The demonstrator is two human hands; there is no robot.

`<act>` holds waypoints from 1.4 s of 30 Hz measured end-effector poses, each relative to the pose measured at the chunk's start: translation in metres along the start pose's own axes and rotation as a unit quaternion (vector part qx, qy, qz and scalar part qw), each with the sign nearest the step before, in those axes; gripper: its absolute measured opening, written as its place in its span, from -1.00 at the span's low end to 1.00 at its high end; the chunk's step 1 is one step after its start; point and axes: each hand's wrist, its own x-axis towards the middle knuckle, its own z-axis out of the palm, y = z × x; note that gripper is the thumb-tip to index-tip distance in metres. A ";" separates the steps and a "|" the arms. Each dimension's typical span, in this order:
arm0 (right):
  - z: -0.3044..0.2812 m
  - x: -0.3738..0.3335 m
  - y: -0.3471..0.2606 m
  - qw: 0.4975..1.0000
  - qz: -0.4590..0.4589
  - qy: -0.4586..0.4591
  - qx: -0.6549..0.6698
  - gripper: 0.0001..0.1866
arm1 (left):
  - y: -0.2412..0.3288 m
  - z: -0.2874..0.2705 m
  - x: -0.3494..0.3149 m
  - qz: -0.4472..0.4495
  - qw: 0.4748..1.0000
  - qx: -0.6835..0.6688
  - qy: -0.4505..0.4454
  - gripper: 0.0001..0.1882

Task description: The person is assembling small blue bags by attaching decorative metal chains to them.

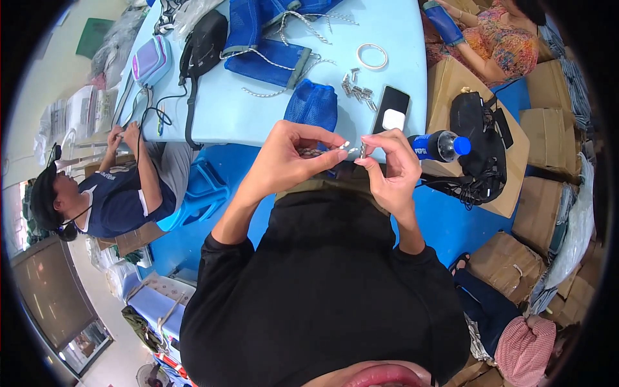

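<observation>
My left hand (298,153) is closed in a pinch on a thin cord (309,152), whose pale tip (345,146) sticks out past the fingers. Facing it, my right hand (394,169) holds a small silver metal cord end (362,152) between thumb and fingertips. The two tips are close together but appear apart. Just beyond my left hand, a blue mesh bag (313,106) lies at the table's near edge. Several similar metal cord ends (359,91) are scattered on the light blue table (255,119), to the right of the bag.
More blue mesh bags (261,64) with speckled cords lie farther back. A tape roll (372,56), a phone (392,103) with a white case on it, and a cola bottle (442,146) stand to the right. Co-workers sit left (122,184) and far right (496,42); cardboard boxes (548,145) are stacked right.
</observation>
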 end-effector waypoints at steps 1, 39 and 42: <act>0.000 0.000 0.000 1.000 0.002 0.000 0.000 -0.57 | 0.001 -0.001 0.000 -0.017 1.000 0.018 -0.011 -0.81; 0.016 -0.004 0.014 0.985 -0.123 -0.003 -0.122 -0.54 | 0.012 -0.016 0.014 0.150 0.957 0.237 -0.079 -0.84; 0.019 -0.006 0.010 0.993 -0.100 0.024 -0.055 -0.60 | 0.005 -0.017 0.010 0.073 0.978 0.171 -0.098 -0.83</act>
